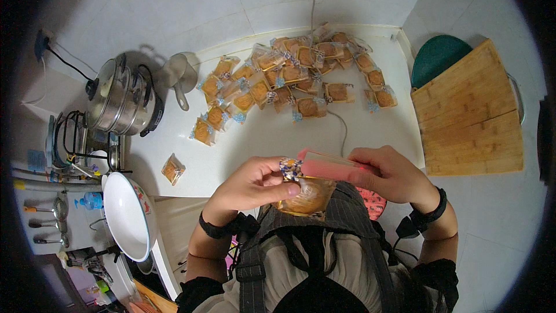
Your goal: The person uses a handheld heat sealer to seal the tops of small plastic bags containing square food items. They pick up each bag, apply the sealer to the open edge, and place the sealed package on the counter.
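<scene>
My left hand (256, 184) holds a clear-wrapped mooncake (306, 195) by its packet, close to my apron. The patterned end of the wrapper stands up between my fingers. My right hand (384, 174) grips a pink hand-held device with a clear part (328, 166), perhaps a small bag sealer, whose far end meets the patterned wrapper edge. What lies between its jaws is hidden. Beyond my hands, many wrapped mooncakes (282, 74) lie heaped on the white counter (265, 139). One wrapped mooncake (173, 169) lies apart near the counter's left front edge.
At the back left stand a steel steamer (121, 98) and a small pot (180, 71). A white enamel basin (127, 216) is at the left front. A wooden cutting board (471, 113) leans at the right before a green round item (436, 58). A cable (341, 124) crosses the counter.
</scene>
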Demonstrator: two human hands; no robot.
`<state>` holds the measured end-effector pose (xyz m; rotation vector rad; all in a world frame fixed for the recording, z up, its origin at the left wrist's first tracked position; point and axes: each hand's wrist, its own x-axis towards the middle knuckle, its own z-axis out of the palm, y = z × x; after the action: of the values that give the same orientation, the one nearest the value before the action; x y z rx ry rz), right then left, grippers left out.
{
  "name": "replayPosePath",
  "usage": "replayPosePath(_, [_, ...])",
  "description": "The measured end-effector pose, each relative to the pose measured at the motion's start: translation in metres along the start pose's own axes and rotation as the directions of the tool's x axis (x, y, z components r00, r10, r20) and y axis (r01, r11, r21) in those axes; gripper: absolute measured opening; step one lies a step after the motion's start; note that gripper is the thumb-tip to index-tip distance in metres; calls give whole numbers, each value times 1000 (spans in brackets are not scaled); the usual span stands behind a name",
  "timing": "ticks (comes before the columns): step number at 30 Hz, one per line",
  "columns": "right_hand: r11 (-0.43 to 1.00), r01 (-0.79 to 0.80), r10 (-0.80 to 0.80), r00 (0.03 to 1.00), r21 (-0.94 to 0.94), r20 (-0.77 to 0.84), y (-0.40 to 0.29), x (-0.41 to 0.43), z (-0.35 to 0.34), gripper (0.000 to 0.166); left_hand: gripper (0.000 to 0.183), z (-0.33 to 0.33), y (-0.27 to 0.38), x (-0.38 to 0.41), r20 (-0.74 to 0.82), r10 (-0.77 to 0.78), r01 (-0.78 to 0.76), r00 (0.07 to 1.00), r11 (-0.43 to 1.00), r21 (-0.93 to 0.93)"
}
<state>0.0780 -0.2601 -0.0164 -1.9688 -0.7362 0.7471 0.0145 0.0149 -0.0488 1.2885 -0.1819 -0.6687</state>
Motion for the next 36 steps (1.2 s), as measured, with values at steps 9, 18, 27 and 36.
replayPosePath(9, [996, -50, 50, 999, -76, 4, -4, 6, -2, 32, 36, 6, 3, 0, -1, 33, -33, 999, 999, 1])
replayPosePath(18, [991, -3, -3, 999, -135, -48, -4, 2, 3, 28, 35, 5, 4, -3, -27, 41, -39, 999, 996, 76])
replayPosePath(27, [984, 81, -60, 989, 161, -132, 7, 9, 5, 29, 34, 4, 8, -5, -136, 27, -23, 990, 999, 33])
replayPosePath(36, [730, 168, 114, 926, 663, -360, 35, -8, 12, 43, 40, -1, -2, -12, -259, 244, -269, 935, 961, -65])
